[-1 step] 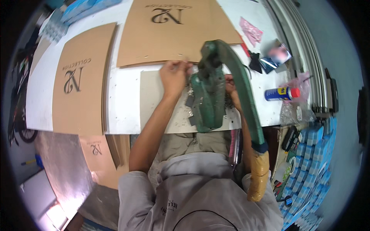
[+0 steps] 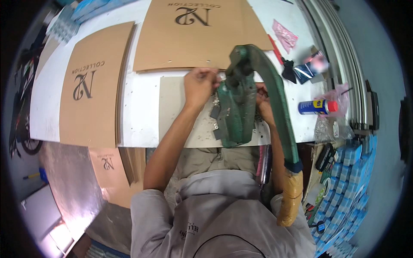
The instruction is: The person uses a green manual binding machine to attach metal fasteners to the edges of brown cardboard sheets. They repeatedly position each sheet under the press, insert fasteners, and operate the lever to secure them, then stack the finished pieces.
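Observation:
A green hand-lever press (image 2: 236, 112) stands in front of me, its long curved lever reaching down to a yellow-wrapped handle (image 2: 290, 200). Just left of its upper part, my left hand (image 2: 200, 85) has its fingers pinched together; whatever is in them is too small to make out. My right hand (image 2: 263, 98) is at the press's right side, partly covered by the lever, with its fingers curled in. Any thing they hold is hidden. Small metal pieces (image 2: 216, 126) and dark bits lie beside the press on a beige board (image 2: 172, 96).
Printed brown cardboard sheets (image 2: 193, 43) lie beyond the press, and another brown stack (image 2: 94, 86) lies at the left. On the right are a blue spray can (image 2: 316, 107) with a red cap, a pink plastic bag (image 2: 285, 35) and dark packets (image 2: 304, 72). Blue trays (image 2: 344, 180) stand lower right.
The whole picture has shifted slightly to the right. Both hands stay in about the same places beside the press, and its lever keeps its position.

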